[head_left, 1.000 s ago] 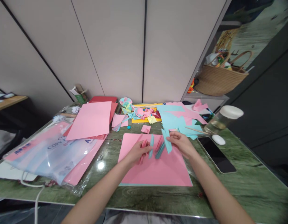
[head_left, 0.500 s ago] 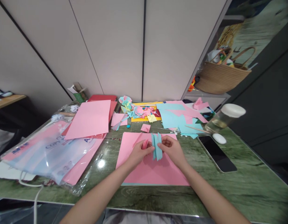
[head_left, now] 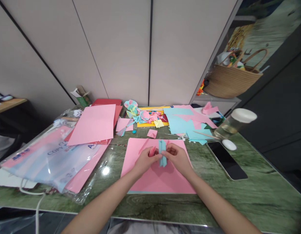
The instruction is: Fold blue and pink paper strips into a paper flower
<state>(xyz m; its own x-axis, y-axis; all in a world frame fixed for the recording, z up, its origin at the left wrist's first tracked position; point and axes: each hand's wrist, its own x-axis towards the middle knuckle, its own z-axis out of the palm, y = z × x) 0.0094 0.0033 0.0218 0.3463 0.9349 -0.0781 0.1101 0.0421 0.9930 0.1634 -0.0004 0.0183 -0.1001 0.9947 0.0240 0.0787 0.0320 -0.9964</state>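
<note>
Between my two hands stands a folded strip of light blue paper (head_left: pixel 162 153), roughly upright, with creases along its length. My left hand (head_left: pixel 148 160) pinches its left side with the thumb. Folded pink paper (head_left: pixel 152 150) shows in the curled fingers of that same hand. My right hand (head_left: pixel 176 156) grips the strip's right side between thumb and fingertips. Both hands are above a large pink sheet (head_left: pixel 162 182), which has a blue edge showing beneath it.
Beyond the sheet lie a small folded pink square (head_left: pixel 152 133), paper flowers (head_left: pixel 143 115) and blue paper scraps (head_left: pixel 177 125). To the right are a phone (head_left: pixel 227 161) and a lidded bottle (head_left: pixel 229 125). A plastic paper bag (head_left: pixel 65 156) lies left.
The light blue paper's two spread flaps have come together into one narrower strip. My right hand has moved slightly left, toward my left hand.
</note>
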